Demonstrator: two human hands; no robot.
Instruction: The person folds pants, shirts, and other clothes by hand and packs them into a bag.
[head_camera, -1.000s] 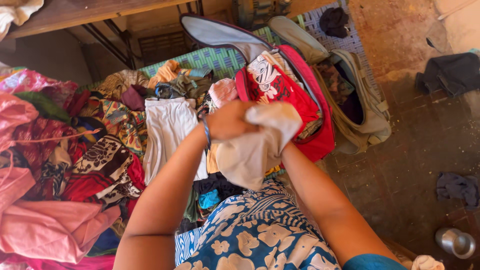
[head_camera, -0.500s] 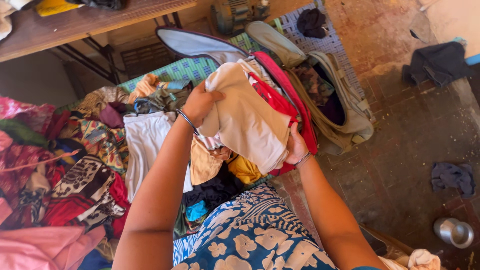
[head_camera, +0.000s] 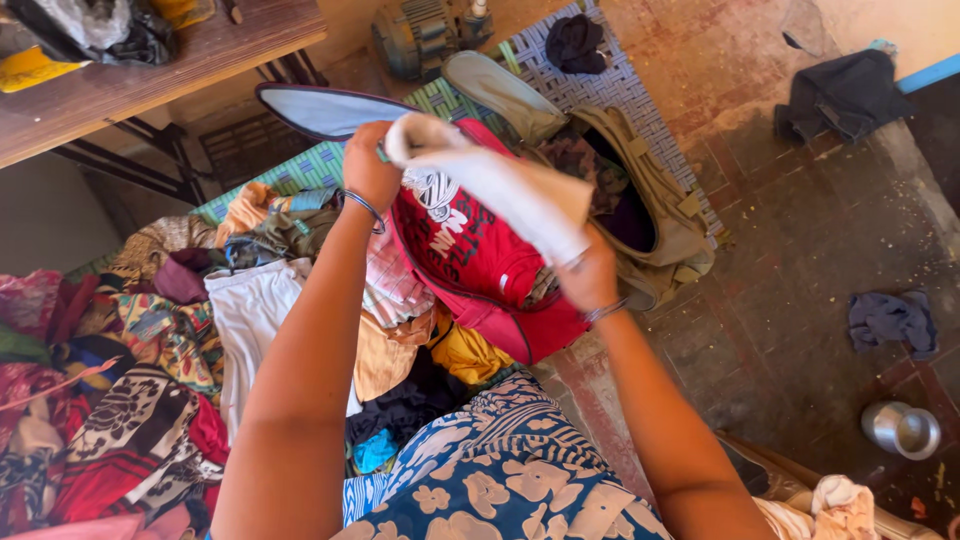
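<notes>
A folded cream cloth is stretched between both hands above an open red bag. My left hand grips its far end near the bag's grey lid. My right hand grips the near end over the bag's right side. Inside the bag lies a red printed garment.
A pile of mixed clothes spreads at the left, with a white garment on top. An olive bag stands open right of the red one. A wooden table is at the back left. A steel cup and dark cloths lie on the floor.
Both hands carried the cream cloth away from my body and over the red bag. The cloth went from a bunched wad to a longer folded strip.
</notes>
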